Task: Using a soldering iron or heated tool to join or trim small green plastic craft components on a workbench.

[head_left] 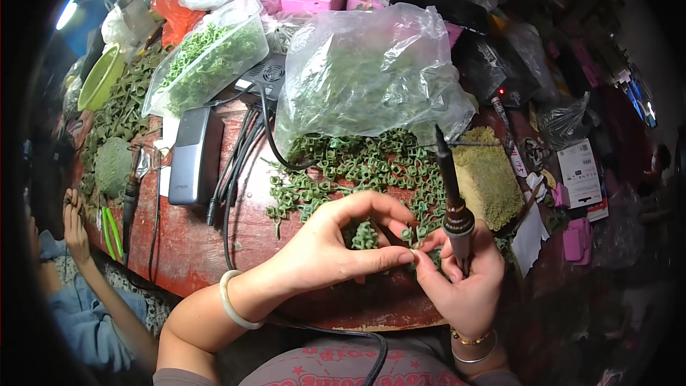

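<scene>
My left hand [336,243] curls around a cluster of small green plastic pieces [364,236]. Its thumb and index finger reach toward one small green piece [407,234], where the fingertips of both hands meet. My right hand [464,279] carries a soldering iron [457,222] upright in its grip, the dark tip pointing up and away from me. Its thumb and forefinger pinch beside that same small piece; their exact hold is partly hidden. Just beyond my hands, a loose pile of similar green pieces [364,164] spreads over the red table [250,243].
A clear bag of green pieces [371,72] lies behind the pile, with a yellowish fibrous block [489,179] to its right. Left are a grey power bank [191,157], black cables [239,164] and a tub [207,57]. Another person's hand [75,225] is at far left.
</scene>
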Demonstrator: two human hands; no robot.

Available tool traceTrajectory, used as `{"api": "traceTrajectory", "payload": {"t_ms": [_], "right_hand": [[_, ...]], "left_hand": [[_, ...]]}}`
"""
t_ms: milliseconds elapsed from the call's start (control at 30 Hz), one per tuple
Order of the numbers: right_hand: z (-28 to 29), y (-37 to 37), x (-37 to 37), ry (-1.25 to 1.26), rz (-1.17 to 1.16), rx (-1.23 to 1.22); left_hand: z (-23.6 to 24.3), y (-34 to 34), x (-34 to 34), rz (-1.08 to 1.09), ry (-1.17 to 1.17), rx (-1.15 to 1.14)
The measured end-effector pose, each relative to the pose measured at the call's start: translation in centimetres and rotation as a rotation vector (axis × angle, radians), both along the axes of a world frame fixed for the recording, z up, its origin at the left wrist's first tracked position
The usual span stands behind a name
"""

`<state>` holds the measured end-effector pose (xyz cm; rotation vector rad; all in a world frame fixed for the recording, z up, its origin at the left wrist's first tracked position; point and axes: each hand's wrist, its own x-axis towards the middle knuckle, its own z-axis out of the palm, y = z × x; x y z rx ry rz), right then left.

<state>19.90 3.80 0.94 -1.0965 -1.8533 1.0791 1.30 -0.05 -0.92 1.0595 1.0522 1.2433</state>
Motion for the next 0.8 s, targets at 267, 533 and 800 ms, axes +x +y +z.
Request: {"api": "traceTrajectory", "payload": {"t_ms": [267, 533, 800], "right_hand": [[-1.2, 0.7, 2.8, -0.183, -0.195, 0.063], [-0.7, 2.4, 10.2, -0.624, -0.461, 0.499], [-1.6, 0.9, 6.6, -0.378, -0.268, 0.561]], "left_hand": [[0.3, -0.5, -0.5, 0.061, -0.056, -0.121], [0.2, -0.3, -0.7, -0.007, -0.419, -0.29], [-0.3, -0.2, -1.1, -0.029, -0.556, -0.304]]}}
